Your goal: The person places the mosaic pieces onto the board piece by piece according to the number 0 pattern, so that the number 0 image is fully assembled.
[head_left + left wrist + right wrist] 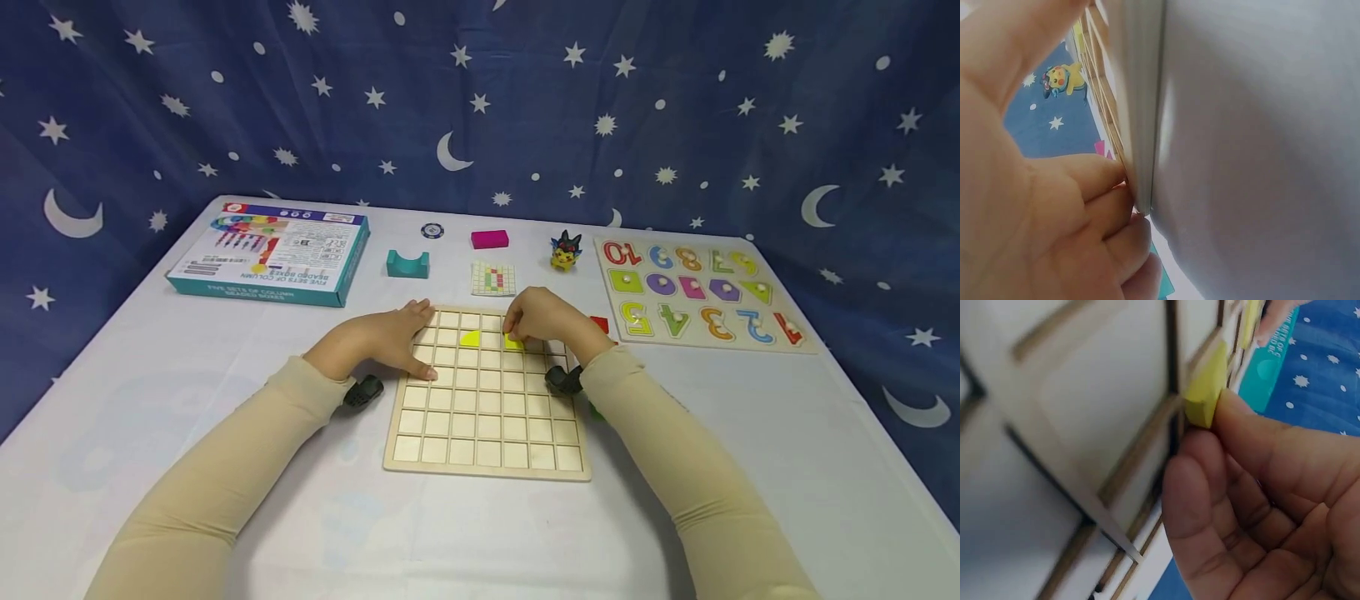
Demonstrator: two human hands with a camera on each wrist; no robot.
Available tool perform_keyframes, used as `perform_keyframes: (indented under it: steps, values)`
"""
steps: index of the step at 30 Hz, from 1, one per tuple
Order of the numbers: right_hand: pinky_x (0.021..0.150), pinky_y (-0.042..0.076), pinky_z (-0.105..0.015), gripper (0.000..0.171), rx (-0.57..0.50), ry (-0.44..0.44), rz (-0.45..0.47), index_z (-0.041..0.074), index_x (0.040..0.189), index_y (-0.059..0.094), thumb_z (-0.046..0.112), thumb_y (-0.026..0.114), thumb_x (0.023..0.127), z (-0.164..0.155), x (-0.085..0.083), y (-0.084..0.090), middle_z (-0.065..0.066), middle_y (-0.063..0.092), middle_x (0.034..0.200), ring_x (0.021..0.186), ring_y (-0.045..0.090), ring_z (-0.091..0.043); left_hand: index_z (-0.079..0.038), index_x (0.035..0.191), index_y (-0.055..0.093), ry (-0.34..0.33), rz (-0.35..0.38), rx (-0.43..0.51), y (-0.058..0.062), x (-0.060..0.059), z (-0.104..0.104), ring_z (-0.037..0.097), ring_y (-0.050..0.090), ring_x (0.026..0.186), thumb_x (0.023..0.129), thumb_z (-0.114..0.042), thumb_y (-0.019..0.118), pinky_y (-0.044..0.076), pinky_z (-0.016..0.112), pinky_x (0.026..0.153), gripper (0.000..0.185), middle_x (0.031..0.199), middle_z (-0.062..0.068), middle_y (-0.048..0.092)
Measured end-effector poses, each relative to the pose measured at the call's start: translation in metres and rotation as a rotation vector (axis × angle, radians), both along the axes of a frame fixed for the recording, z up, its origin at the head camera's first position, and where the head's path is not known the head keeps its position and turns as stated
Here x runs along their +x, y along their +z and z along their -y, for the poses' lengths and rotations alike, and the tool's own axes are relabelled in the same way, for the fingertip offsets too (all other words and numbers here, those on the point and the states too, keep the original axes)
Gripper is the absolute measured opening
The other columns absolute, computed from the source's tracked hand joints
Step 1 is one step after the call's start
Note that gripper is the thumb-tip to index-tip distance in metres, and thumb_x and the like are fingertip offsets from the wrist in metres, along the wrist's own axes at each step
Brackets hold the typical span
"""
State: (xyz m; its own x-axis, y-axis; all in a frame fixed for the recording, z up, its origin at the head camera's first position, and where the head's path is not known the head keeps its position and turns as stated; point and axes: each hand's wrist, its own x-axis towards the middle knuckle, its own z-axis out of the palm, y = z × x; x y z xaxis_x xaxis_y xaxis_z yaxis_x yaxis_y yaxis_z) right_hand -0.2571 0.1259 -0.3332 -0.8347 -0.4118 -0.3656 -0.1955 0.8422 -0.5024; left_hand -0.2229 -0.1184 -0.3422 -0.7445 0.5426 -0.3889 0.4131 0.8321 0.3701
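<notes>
A wooden grid board (487, 476) lies flat in the middle of the table. My right hand (546, 315) pinches a yellow piece (1205, 390) between thumb and fingertips, at a cell in an upper row of the board. Two columns to its left, a yellow quarter-round piece (470, 338) sits in another cell. At the board's upper left edge rests my left hand (384, 337), its thumb stretched over the grid. The left wrist view shows the fingertips of that hand (1085, 212) against the board's side. Beyond the board lies a small pattern card (493, 279).
A red piece (599, 323) and a green piece (596, 412) show beside the right forearm. Behind stand a teal arch block (408, 264), a pink block (490, 240), a chip (432, 231) and a figurine (565, 251). A box (270, 252) lies left, a number puzzle (705, 292) right.
</notes>
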Motion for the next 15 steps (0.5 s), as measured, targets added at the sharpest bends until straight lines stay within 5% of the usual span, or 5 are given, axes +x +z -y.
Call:
perform_keyframes:
  steps: [15]
  values:
    - [0.067, 0.042, -0.026, 0.007, 0.006, 0.004, -0.023, 0.008, 0.089, 0.068, 0.007, 0.066, 0.083, -0.010, 0.002, 0.004, -0.003, 0.058, 0.083, 0.076, 0.049, -0.016, 0.006, 0.145, 0.008, 0.000, 0.000, 0.011, 0.000, 0.001, 0.000, 0.036, 0.001, 0.141, 0.074, -0.050, 0.071, 0.010, 0.047, 0.114, 0.110, 0.153, 0.020, 0.001]
